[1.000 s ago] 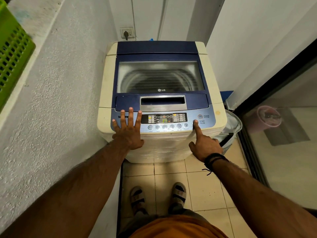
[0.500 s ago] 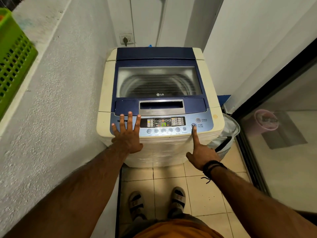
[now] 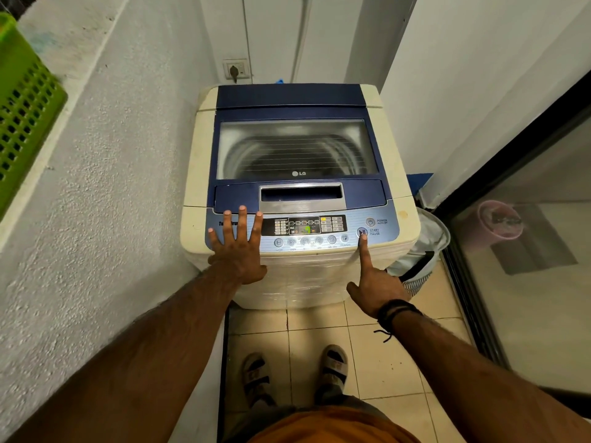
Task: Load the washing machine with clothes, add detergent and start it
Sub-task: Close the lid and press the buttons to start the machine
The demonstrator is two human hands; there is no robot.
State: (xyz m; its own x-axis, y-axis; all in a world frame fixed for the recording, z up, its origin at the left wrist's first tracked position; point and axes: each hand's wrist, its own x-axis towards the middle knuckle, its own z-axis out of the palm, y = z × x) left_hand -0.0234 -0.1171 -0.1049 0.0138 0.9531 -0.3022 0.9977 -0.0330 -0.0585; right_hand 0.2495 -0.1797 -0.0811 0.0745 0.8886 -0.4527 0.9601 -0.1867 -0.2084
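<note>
A cream top-loading washing machine (image 3: 393, 155) with a dark blue lid (image 3: 287, 97) stands before me, lid down, its drum showing dimly through the window. The control panel (image 3: 332, 241) has a lit display. My left hand (image 3: 238, 251) lies flat with spread fingers on the panel's left end. My right hand (image 3: 375, 282) has its fingers curled and the index finger stretched out, its tip on the lower edge of the round start/pause button (image 3: 361, 231).
A rough white wall runs along the left, with a green perforated basket (image 3: 22, 103) on its ledge. A wall socket (image 3: 236, 70) sits behind the machine. A laundry bag (image 3: 427, 247) leans at the machine's right, beside a glass sliding door (image 3: 527, 251). My sandalled feet stand on tiled floor.
The view tilted so the machine sits lower in the frame. My right index fingertip stays at the start/pause button, slightly lower on it. My left hand has not shifted on the panel.
</note>
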